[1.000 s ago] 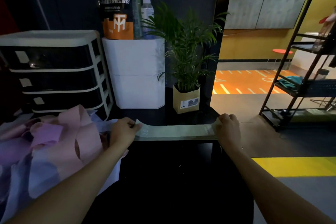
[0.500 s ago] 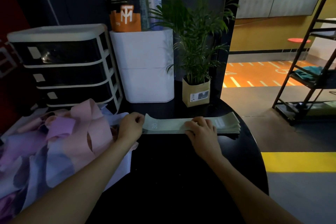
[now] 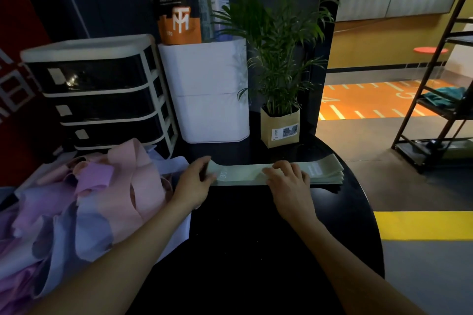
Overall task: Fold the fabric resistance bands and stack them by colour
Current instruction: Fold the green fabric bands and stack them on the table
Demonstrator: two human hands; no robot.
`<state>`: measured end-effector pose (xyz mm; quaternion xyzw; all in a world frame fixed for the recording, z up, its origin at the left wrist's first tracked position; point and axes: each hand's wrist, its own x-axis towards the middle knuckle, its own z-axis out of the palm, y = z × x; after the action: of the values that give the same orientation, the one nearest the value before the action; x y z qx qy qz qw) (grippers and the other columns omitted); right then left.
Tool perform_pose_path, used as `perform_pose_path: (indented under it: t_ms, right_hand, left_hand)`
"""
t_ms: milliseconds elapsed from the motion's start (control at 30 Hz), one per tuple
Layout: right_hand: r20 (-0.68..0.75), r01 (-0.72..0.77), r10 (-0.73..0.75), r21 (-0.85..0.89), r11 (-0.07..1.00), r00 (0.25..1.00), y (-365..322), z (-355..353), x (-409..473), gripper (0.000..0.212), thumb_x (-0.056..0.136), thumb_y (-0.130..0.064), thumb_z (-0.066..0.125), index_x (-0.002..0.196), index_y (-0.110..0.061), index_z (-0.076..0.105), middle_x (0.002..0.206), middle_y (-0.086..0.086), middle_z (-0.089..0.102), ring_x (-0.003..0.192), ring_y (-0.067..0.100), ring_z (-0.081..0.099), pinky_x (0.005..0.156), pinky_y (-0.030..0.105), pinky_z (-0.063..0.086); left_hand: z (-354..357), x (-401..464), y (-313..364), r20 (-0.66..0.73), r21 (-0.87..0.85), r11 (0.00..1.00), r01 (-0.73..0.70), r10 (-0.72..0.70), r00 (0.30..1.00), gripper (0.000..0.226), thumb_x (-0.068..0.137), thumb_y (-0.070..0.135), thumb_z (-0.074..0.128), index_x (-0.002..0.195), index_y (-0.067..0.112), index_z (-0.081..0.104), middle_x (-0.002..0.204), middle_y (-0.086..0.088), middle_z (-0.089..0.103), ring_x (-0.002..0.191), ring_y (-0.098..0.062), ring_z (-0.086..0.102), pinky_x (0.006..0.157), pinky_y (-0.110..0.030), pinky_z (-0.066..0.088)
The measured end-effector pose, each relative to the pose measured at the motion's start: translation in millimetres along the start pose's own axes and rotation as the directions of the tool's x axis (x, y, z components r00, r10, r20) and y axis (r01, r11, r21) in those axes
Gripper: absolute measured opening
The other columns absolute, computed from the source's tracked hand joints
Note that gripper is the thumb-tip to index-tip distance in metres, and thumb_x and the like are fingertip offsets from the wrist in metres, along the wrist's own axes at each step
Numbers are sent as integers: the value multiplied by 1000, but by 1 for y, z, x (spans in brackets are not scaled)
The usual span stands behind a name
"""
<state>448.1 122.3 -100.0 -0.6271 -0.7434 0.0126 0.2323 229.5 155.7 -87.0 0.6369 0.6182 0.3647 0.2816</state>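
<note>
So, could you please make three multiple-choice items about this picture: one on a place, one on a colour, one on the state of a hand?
1. Where does the potted plant stand?
A. right of the white bin
B. on top of the drawer unit
C. on the floor

2. What colour is the band under the hands?
A. pink
B. pale green
C. purple

3. What does the right hand do?
A. lifts the band's end in the air
B. rests on the band's middle
C. hangs off the table

Answers: 1 A, its paper pot stands beside the bin on the table. 2 B, pale green, with "30" printed near the left hand. 3 B, it lies on the band while the left hand grips the left end.
</note>
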Motion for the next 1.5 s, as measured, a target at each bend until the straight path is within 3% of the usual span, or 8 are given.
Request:
perform_pose_path:
  t_ms: [267, 400, 600, 733, 833, 967, 1200, 1500]
  right_hand:
    - [29, 27, -26, -26, 999, 999, -2, -3, -2, 36, 96, -27, 43, 131, -26, 47, 134, 0, 40, 126, 21, 34, 107, 43, 24]
    - [14, 12, -11, -57, 998, 1000, -1, -2, -3, 36, 96, -26, 44, 131, -25, 47, 134, 1, 40, 125, 21, 34, 106, 44, 25]
    - [4, 8, -8, -99, 995, 1000, -1, 2, -2, 37, 95, -28, 46, 132, -26, 44, 135, 0, 38, 125, 21, 34, 104, 42, 25]
    - [-2, 16, -16, -102, 995, 1000, -3, 0, -3, 39, 94, -25, 47, 133, -24, 44, 136, 1, 37, 126, 22, 34, 105, 43, 24]
    - [12, 14, -13, -96, 995, 1000, -5, -4, -4, 40, 94, -23, 49, 133, -22, 43, 136, 2, 37, 126, 22, 34, 106, 43, 25]
    - [38, 4, -2, -70, 998, 999, -14, -12, -2, 38, 94, -22, 48, 131, -23, 45, 134, 1, 37, 124, 22, 35, 106, 41, 26]
    - [-10, 66, -65, 204, 977, 998, -100, -23, 10, 37, 86, -6, 55, 122, -12, 58, 120, 10, 52, 113, 32, 46, 96, 41, 40]
    - [1, 221, -235, 340, 914, 972, -222, -23, 9, 36, 88, -10, 55, 124, -10, 57, 124, 12, 49, 117, 32, 44, 97, 45, 40]
  left_hand:
    - [7, -7, -13, -72, -103, 992, -71, 64, 995, 52, 89, 5, 58, 138, 11, 42, 126, 8, 49, 119, -9, 48, 101, -21, 34]
    - [11, -8, -15, -133, -145, 984, -101, 82, 988, 40, 87, 4, 62, 125, 11, 55, 118, 0, 63, 113, -15, 58, 98, -26, 42]
    - [12, -12, -16, -155, -65, 994, -90, 79, 985, 42, 88, 11, 62, 130, 12, 54, 125, -5, 61, 116, -18, 56, 105, -37, 41]
    - [13, -17, -8, -166, 48, 990, -133, 139, 976, 43, 89, 13, 61, 131, 8, 51, 133, -6, 51, 121, -17, 48, 105, -22, 32]
    - [9, -18, 2, -163, 128, 982, -140, 160, 974, 37, 92, 14, 56, 127, 4, 52, 131, -8, 48, 120, -17, 45, 91, -6, 23]
    - [-8, -17, 26, -150, 162, 975, -155, 179, 972, 27, 94, 14, 52, 118, 5, 58, 123, -10, 49, 109, -22, 53, 85, -11, 31]
    - [-80, -47, 45, -184, 270, 924, -269, 324, 928, 22, 89, 12, 57, 111, 13, 61, 111, 4, 46, 99, -13, 52, 84, -19, 37]
    - [-201, -92, -16, -380, 370, 927, -62, 212, 900, 19, 86, 10, 56, 104, 11, 64, 109, -5, 51, 96, -18, 55, 84, -24, 38]
